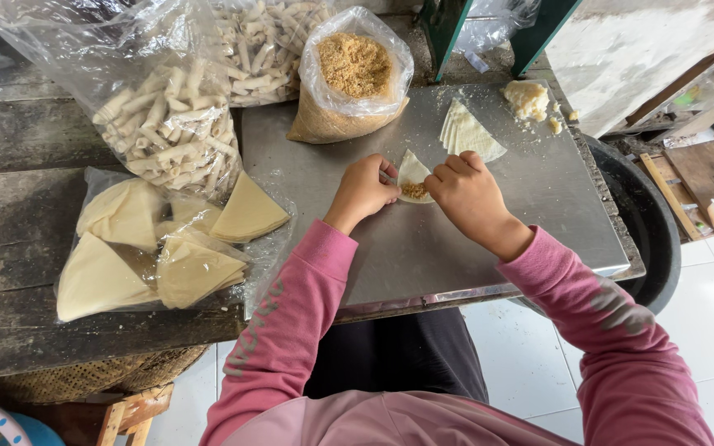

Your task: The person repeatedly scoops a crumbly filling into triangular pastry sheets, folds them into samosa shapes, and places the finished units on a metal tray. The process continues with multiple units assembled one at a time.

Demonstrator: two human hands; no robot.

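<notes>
— Pale triangular pastry wrapper (412, 171) with brown crumb filling: where?
— Flat on the steel worktop (373, 239), tip pointing away, between both hands.
— Grip?
— Left hand (364, 191) pinches its left edge; right hand (466, 192) curls closed on the right edge, equally near.

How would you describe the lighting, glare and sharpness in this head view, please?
Head view: soft, even daylight with faint shadows; mild sheen on the metal sheet and bright glare on the plastic bags; the left hand, right hand and wrapper are sharp; wide-angle bending shows at the edges, where the floor tiles tilt.
</notes>
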